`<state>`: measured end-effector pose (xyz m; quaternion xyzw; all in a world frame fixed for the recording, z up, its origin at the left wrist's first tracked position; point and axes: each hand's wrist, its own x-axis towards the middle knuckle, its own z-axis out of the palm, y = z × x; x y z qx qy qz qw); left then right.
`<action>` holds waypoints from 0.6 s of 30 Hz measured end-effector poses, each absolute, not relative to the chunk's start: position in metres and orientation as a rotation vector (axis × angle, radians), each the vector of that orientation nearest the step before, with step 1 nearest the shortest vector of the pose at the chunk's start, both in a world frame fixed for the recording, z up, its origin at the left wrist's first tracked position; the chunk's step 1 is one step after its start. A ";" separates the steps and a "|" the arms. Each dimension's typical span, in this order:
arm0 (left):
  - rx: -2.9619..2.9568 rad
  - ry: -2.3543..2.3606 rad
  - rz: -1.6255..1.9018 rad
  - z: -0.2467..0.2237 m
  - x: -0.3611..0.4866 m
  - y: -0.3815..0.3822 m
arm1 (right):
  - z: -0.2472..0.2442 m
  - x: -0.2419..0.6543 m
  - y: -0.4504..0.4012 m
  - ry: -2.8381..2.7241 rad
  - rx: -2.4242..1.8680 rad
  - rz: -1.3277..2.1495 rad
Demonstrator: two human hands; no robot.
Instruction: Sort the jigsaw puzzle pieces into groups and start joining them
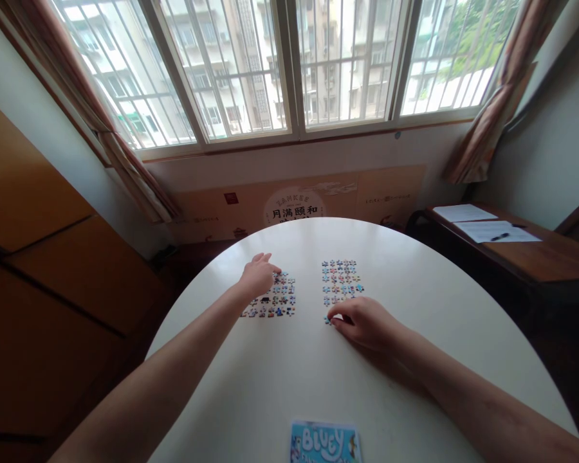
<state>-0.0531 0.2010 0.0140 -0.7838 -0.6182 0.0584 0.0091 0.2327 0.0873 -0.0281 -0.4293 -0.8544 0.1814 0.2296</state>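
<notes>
Two groups of small puzzle pieces lie in rows on a round white table. My left hand reaches over the left group, fingers apart, with a fingertip at a piece in its top row. It hides part of that group. At the lower edge of the right group, my right hand has its thumb and forefinger closed on a small blue puzzle piece, which rests at the table surface. The palm covers some of the nearby surface.
A blue "Bluey" packet lies at the table's near edge. Beyond the right side stands a brown wooden desk with papers and a pen. A printed cardboard panel is below the barred window.
</notes>
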 end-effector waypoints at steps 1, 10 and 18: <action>-2.451 -1.928 0.181 0.014 -0.053 0.202 | -0.028 0.233 0.087 -2.350 -1.182 0.504; -2.417 -1.913 0.123 0.018 -0.061 0.207 | -0.028 0.232 0.088 -2.340 -1.192 0.547; -2.502 -1.855 0.078 0.007 -0.052 0.202 | -0.028 0.232 0.088 -2.350 -1.199 0.533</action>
